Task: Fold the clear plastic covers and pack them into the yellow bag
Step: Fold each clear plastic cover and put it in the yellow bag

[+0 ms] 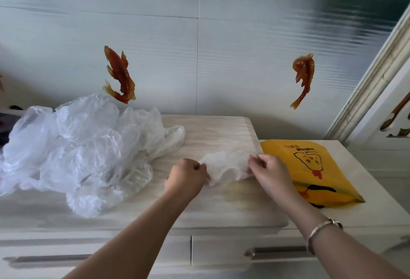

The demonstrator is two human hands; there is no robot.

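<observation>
Both my forearms reach in from the bottom edge, the left from about 7 o'clock, the right from about 5 o'clock, and they converge toward the middle of the counter (221, 207). My left hand (187, 176) is knuckles-up, fingers curled into a loose fist that pinches the left edge of a small crumpled cover (226, 165). My right hand (269, 169) mirrors it, wrist bent slightly inward, thumb and fingertips pinched on the cover's right edge. The cover hangs stretched between the two hands, its lower part touching the counter. A bracelet (321, 231) sits on my right wrist.

At 9 o'clock from my hands lies the pile (73, 152) of loose clear covers, heaped and rumpled, near my left hand but apart from it. At 3 o'clock, just beside my right hand, the yellow bag (319, 172) lies flat on the lower, paler surface. I cannot tell whether its mouth is open.

On the wall at 11 and 1 o'clock are two orange fish stickers (119, 74). Below the counter, a drawer handle (275, 252) shows.
</observation>
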